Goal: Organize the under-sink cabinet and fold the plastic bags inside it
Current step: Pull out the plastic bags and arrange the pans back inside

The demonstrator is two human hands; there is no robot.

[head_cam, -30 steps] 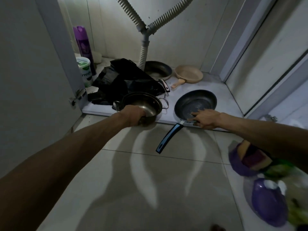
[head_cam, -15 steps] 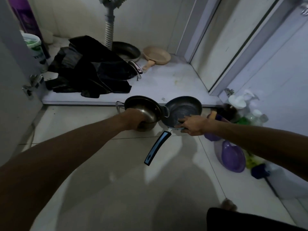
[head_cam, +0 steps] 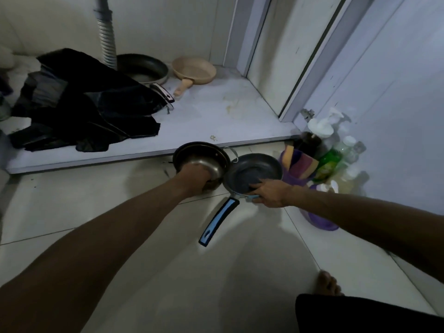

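Observation:
A heap of black plastic bags (head_cam: 79, 109) lies on the left of the cabinet floor (head_cam: 216, 121). My left hand (head_cam: 194, 180) grips the near rim of a steel pot (head_cam: 204, 158) just outside the cabinet's front edge, over the tiled floor. My right hand (head_cam: 269, 192) holds the near rim of a dark frying pan (head_cam: 252, 173) with a blue handle (head_cam: 217, 221), right beside the pot. At the cabinet's back sit a black pan (head_cam: 144, 68) and a beige pan (head_cam: 194, 72).
A grey corrugated drain hose (head_cam: 107, 42) drops at the cabinet's back. Bottles, a purple tub with sponges and a purple bowl (head_cam: 322, 164) crowd the floor at the right by the open door (head_cam: 384, 92). My bare foot (head_cam: 328, 283) rests on the tiles.
Both hands pulled the pot and the frying pan out of the cabinet, toward me and to the right over the tiled floor. The view swung right, toward the bottles.

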